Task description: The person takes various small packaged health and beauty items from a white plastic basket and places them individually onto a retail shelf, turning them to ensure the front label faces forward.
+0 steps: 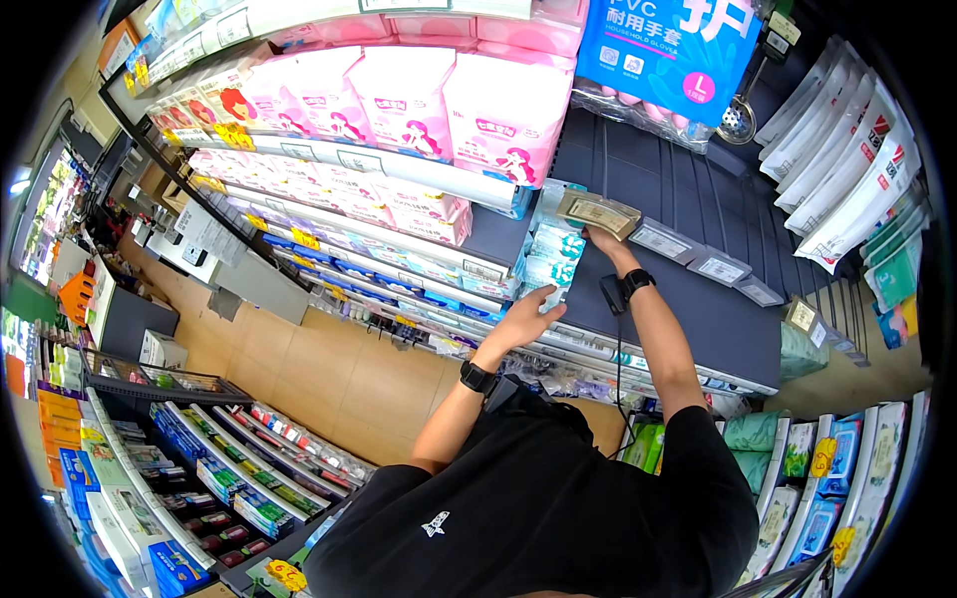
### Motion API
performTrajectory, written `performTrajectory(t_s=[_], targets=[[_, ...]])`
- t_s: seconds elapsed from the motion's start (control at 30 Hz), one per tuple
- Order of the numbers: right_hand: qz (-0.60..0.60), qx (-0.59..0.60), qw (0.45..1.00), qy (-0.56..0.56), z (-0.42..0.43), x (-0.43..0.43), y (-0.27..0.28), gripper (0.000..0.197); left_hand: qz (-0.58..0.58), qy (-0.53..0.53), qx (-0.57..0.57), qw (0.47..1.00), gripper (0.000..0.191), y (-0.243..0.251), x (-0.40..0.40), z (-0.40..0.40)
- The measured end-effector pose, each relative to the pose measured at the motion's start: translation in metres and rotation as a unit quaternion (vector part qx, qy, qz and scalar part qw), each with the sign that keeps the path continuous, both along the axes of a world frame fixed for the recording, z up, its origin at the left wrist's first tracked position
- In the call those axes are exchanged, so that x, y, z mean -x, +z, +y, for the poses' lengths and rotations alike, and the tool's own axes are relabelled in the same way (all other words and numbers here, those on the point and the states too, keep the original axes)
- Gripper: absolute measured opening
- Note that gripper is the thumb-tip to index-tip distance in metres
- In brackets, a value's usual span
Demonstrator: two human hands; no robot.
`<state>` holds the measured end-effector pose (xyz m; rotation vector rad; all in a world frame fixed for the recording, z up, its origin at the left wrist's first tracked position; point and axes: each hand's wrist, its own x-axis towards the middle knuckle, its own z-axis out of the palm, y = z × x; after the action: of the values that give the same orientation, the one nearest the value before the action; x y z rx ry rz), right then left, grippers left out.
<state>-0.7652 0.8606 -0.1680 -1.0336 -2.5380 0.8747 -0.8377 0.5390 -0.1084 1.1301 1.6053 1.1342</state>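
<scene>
In front of me, a column of teal-and-white plastic packs (pixel 552 258) stands at the end of a grey metal shelf (pixel 673 321). My left hand (pixel 529 318) is at the lower front end of these packs, its fingers spread; whether it presses on them is unclear. My right hand (pixel 607 243) reaches to their right side, just under a price-tag holder (pixel 598 213). Its fingers are partly hidden behind the holder, so its grip cannot be made out. Each wrist wears a black band with a small device.
Pink packs (pixel 505 112) fill the upper shelf at left. Long metal hooks with tag holders (pixel 662 241) project above the grey shelf. A blue glove package (pixel 665 56), a slotted ladle (pixel 739 119) and white bags (pixel 860 172) hang at right. A black cable hangs by my right arm.
</scene>
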Motion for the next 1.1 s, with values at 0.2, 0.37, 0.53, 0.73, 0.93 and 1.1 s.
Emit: performTrajectory(t_s=[0.2, 0.37, 0.53, 0.73, 0.93, 1.1], targets=[[0.203, 0.135, 0.968, -0.056, -0.022, -0.003, -0.003, 0.03, -0.015, 0.014, 0.002, 1.0, 0.066, -0.003, -0.003, 0.0], [0.053, 0.039, 0.996, -0.058, -0.041, 0.002, 0.02, 0.023, -0.006, 0.025, 0.013, 1.0, 0.064, 0.001, -0.001, -0.005], [0.159, 0.025, 0.981, -0.112, -0.008, -0.025, -0.032, 0.026, 0.003, 0.011, -0.02, 1.0, 0.061, -0.001, -0.013, 0.002], [0.176, 0.208, 0.953, -0.137, -0.049, -0.02, 0.004, 0.052, 0.003, 0.023, -0.008, 1.0, 0.058, -0.006, -0.011, -0.008], [0.355, 0.357, 0.855, -0.128, -0.08, -0.002, -0.014, 0.08, 0.006, 0.021, -0.012, 1.0, 0.055, -0.007, -0.021, -0.015], [0.403, 0.329, 0.827, -0.214, -0.125, 0.016, 0.017, 0.079, -0.015, 0.038, -0.025, 0.999, 0.058, -0.012, -0.018, -0.026]])
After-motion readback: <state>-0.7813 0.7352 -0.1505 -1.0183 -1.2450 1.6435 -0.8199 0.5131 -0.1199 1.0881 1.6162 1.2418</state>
